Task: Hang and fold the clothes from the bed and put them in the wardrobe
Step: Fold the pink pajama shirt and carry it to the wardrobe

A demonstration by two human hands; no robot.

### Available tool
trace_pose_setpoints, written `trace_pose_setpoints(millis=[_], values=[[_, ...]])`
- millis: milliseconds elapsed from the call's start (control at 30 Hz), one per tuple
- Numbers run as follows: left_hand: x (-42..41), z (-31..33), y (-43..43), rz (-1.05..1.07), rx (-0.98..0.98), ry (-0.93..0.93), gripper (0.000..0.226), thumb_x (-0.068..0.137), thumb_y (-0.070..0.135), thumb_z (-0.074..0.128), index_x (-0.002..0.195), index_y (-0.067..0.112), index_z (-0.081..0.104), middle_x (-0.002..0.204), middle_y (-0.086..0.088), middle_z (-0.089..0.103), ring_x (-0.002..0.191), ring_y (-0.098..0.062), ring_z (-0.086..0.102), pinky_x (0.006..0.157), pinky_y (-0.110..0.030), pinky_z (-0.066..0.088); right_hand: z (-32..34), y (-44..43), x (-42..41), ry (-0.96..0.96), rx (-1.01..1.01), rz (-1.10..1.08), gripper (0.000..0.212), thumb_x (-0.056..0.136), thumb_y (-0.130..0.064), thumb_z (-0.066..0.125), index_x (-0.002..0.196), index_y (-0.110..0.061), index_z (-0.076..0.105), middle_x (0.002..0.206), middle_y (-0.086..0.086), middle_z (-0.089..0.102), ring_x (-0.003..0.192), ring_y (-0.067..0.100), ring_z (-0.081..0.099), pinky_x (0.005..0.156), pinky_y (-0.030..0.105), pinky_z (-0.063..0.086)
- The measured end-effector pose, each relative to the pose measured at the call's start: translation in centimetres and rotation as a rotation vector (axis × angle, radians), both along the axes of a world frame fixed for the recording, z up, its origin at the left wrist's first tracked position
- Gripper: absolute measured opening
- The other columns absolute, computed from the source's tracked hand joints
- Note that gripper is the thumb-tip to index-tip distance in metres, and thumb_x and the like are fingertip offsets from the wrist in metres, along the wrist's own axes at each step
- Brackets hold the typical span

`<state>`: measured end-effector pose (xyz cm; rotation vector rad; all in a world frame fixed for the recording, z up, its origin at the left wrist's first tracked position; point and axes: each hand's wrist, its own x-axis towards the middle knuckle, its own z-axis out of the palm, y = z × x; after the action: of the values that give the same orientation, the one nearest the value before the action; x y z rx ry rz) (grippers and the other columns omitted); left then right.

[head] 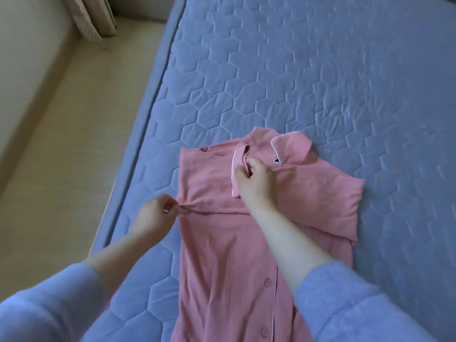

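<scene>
A pink button-up shirt (pixel 217 255) with white piping lies face up on the blue quilted bed (pixel 320 82), collar pointing away from me. Its left side is folded inward; the short right sleeve lies spread out at the right. My left hand (pixel 154 215) pinches the folded left edge at mid-height. My right hand (pixel 255 181) grips the piped cuff of the folded-in sleeve just below the collar. Both forearms wear blue sleeves.
The bed's left edge (pixel 138 149) runs diagonally, with beige floor (pixel 61 144) beside it. A patterned curtain (pixel 93 18) hangs at the top left. The wardrobe is out of view.
</scene>
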<state>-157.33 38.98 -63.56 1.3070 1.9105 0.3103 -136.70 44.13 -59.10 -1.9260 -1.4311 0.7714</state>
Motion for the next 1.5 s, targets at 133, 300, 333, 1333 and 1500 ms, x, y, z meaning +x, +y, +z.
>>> trace_pose_setpoints(millis=[133, 300, 333, 1333, 1500], values=[[-1.8, -0.9, 0.8, 0.048, -0.016, -0.039, 0.013, 0.092, 0.013, 0.056, 0.095, 0.008, 0.067, 0.088, -0.007, 0.069, 0.087, -0.026, 0.063, 0.066, -0.028, 0.038, -2.6, 0.4, -3.8, 0.020, -0.071, 0.097, 0.033, 0.084, -0.015, 0.057, 0.057, -0.022, 0.039, 0.050, -0.006, 0.042, 0.050, 0.011, 0.038, 0.057, 0.031, 0.032], [-2.7, -1.5, 2.2, 0.070, -0.030, -0.050, 0.016, 0.093, 0.017, 0.054, 0.097, 0.007, 0.065, 0.089, -0.011, 0.069, 0.082, -0.030, 0.063, 0.063, -0.030, 0.044, -5.3, 0.4, -4.6, 0.107, -0.327, 0.161, 0.022, 0.093, -0.014, 0.049, 0.099, -0.002, 0.066, 0.096, 0.022, 0.070, 0.094, 0.041, 0.066, 0.088, 0.054, 0.051], [-2.6, -1.5, 2.5, 0.067, -0.026, -0.055, 0.016, 0.093, 0.017, 0.053, 0.096, 0.006, 0.065, 0.088, -0.011, 0.069, 0.082, -0.029, 0.063, 0.063, -0.031, 0.044, -5.4, 0.3, -4.1, 0.096, -0.337, 0.144, 0.023, 0.093, -0.014, 0.050, 0.105, -0.002, 0.066, 0.100, 0.021, 0.071, 0.097, 0.040, 0.066, 0.090, 0.053, 0.050], [24.7, -3.0, 6.4, -0.360, 0.025, -0.142, 0.008, 0.089, 0.016, 0.058, 0.082, 0.018, 0.062, 0.083, -0.004, 0.068, 0.079, -0.023, 0.059, 0.069, -0.032, 0.045, -8.8, -8.4, 26.4, -0.191, -0.414, -0.607, 0.020, 0.080, -0.001, 0.062, 0.098, -0.007, 0.068, 0.097, 0.014, 0.072, 0.095, 0.032, 0.067, 0.081, 0.034, 0.049], [27.0, -3.4, 6.8, -0.401, 0.034, -0.094, 0.008, 0.089, 0.017, 0.059, 0.082, 0.019, 0.060, 0.079, -0.001, 0.063, 0.077, -0.020, 0.054, 0.062, -0.028, 0.032, -9.0, -8.9, 29.1, -0.137, -0.560, -0.603, 0.019, 0.081, -0.010, 0.063, 0.099, -0.009, 0.070, 0.101, 0.013, 0.072, 0.098, 0.031, 0.066, 0.073, 0.029, 0.042]])
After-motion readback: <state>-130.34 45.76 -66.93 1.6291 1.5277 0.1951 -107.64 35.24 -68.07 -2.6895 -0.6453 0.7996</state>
